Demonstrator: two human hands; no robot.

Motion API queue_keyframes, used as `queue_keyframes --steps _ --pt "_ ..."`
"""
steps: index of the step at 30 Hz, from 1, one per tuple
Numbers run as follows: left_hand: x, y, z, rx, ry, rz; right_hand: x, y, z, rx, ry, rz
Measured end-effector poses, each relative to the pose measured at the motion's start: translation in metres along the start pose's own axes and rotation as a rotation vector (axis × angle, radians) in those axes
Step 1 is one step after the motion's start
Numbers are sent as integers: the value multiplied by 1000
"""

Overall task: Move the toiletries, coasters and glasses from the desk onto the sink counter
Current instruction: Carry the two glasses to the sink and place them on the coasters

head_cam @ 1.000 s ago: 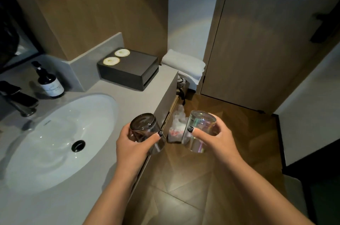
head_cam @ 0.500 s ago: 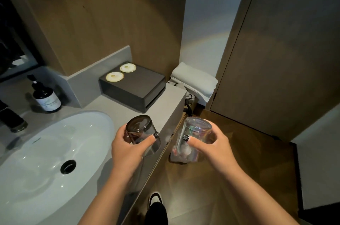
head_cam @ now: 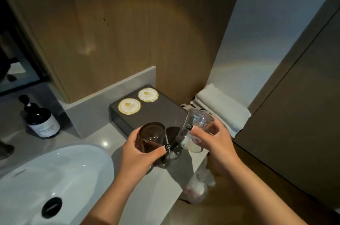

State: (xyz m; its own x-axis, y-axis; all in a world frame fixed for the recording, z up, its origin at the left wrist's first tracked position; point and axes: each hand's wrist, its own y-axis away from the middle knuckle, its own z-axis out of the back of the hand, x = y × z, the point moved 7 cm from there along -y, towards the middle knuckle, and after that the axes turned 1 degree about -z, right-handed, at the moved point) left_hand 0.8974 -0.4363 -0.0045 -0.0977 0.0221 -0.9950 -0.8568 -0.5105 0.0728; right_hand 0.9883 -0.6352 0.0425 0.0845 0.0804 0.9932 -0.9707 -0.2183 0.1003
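Left hand [head_cam: 137, 153] is wrapped around a dark tinted glass [head_cam: 151, 139], thumb across the near wall. The glass is inverted, base uppermost, its long axis tipped slightly away from the person; it is held above the sink counter [head_cam: 117, 138], just in front of the dark box [head_cam: 158, 112]. Whether its rim touches the counter cannot be told.

Right hand [head_cam: 213, 143] is closed on a clear glass [head_cam: 196, 129], thumb on the near wall, fingers behind. This glass is also base-up, its axis leaning up and to the right, over the counter's right edge and the box's near corner. The two glasses sit just beside each other, not visibly touching.

Two round pale coasters [head_cam: 129, 106] with gold rims and a small gold centre emblem lie flat on the box top, side by side; the emblem is too small to read.

A dark pump bottle [head_cam: 41, 119] stands upright at the counter's back left; its white label carries print that is not legible. The white basin [head_cam: 55, 175] occupies the near left. A folded white towel [head_cam: 222, 107] lies beyond the clear glass.
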Motion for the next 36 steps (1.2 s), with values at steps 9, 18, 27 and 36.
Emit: queue_keyframes --steps 9,18,27,36 --pt "0 -43 14 -227 15 41 -10 -111 -40 187 -62 7" --pt "-13 -67 -3 -621 -30 7 -43 -181 -63 466 -33 16" --pt "-12 -82 -3 -737 -42 -30 -35 -184 -68 449 56 302" --pt "-12 -121 19 -693 -147 -96 -49 -189 -70 481 75 143"
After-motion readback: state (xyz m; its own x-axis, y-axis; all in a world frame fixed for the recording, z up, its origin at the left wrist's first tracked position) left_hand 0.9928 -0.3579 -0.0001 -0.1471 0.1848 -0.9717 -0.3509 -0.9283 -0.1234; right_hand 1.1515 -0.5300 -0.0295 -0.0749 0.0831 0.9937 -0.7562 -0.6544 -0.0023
